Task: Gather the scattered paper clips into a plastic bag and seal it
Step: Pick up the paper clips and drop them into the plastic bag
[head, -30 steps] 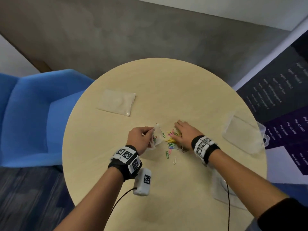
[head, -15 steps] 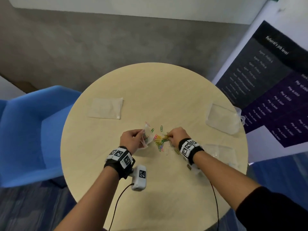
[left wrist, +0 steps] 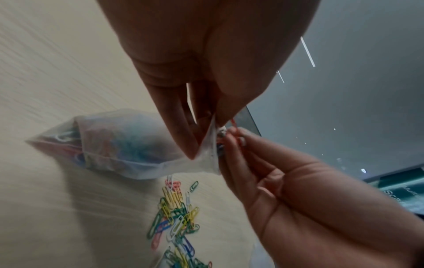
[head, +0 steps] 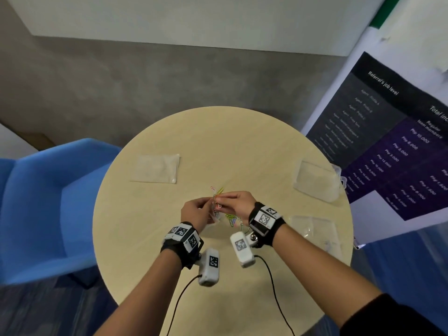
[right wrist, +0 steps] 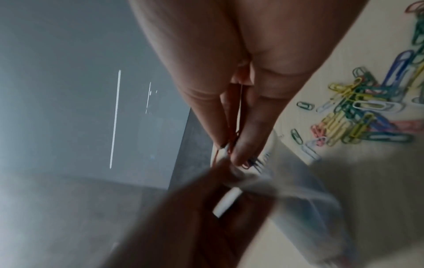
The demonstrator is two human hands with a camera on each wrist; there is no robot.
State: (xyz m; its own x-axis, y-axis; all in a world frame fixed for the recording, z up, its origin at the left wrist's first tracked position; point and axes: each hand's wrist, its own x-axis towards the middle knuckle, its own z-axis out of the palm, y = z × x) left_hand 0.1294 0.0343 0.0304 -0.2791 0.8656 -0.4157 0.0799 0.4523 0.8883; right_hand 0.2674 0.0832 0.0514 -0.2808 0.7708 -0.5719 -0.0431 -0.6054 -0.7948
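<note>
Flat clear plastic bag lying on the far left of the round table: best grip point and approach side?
Pinch the clear flat plastic bag at its right-hand short edge, probably coming from above and the right. It lies flat on the round light wood table, so only an edge can be lifted, and that edge faces the left hand and right hand. Which end opens is unclear.

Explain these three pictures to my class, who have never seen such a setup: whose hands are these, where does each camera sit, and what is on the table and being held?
These are one person's bare hands. One camera sits on the head; one on each wrist looks along the fingers. The left hand pinches a small plastic bag open, some clips already inside. The right hand pinches a few paper clips at its mouth. A pile of coloured paper clips lies on the round table, beside spare bags.
</note>
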